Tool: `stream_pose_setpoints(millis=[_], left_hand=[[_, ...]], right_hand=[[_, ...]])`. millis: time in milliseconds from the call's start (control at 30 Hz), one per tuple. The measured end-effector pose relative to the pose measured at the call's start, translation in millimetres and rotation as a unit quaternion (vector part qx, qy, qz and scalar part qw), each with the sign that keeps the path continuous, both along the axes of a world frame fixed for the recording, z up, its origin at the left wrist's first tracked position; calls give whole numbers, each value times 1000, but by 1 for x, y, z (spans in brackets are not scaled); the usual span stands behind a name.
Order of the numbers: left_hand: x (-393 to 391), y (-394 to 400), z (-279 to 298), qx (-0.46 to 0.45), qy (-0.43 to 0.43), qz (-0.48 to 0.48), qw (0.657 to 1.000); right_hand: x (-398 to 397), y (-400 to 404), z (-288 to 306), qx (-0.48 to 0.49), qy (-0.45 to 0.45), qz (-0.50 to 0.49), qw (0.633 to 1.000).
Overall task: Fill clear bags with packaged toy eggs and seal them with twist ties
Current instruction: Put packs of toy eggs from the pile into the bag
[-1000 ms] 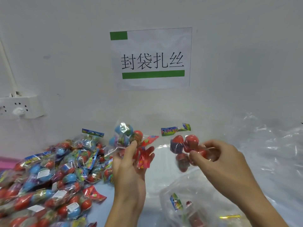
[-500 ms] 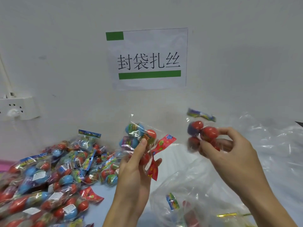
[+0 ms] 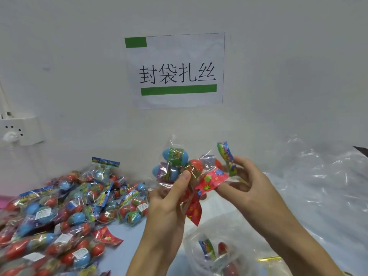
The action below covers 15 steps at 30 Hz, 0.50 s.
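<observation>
My left hand (image 3: pixel 169 198) grips a packet of blue and red toy eggs (image 3: pixel 175 162), thumb pressed on its front, with red flowered header cards (image 3: pixel 211 181) hanging from it. My right hand (image 3: pixel 249 188) pinches a second egg packet by its colourful header (image 3: pixel 227 154) and holds it against the first one. Below both hands a clear bag (image 3: pixel 219 242) lies open on the table with egg packets inside. A yellow twist tie (image 3: pixel 269 259) lies beside that bag.
A big heap of egg packets (image 3: pixel 59 212) covers the table at the left. Crumpled clear bags (image 3: pixel 322 186) pile up at the right. A white wall with a printed sign (image 3: pixel 177 70) stands close behind, with a power socket (image 3: pixel 20 130) at the far left.
My right hand has brought its egg packet leftward until it meets the packet in my left hand. My left hand has risen slightly.
</observation>
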<state>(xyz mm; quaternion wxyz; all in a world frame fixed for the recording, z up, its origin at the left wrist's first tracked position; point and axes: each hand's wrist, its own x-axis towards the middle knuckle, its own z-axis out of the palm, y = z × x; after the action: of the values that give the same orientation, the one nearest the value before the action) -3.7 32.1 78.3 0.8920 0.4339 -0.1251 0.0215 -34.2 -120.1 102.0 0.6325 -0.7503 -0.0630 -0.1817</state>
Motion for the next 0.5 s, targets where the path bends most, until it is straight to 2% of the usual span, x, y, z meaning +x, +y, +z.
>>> stream_pose_setpoints(millis=[100,267,500], left_hand=[[-1,4,-1,26,10,-15,999],[-1,3,-5,48,-5,-6,999],[-2,1,-3,23,-33,2,999]], right_hand=[[1,-5,1,16,-26,-43,999],[5,-9,-2,-35,-36,-123,991],[7,-11,-4,42,-12,-162,986]])
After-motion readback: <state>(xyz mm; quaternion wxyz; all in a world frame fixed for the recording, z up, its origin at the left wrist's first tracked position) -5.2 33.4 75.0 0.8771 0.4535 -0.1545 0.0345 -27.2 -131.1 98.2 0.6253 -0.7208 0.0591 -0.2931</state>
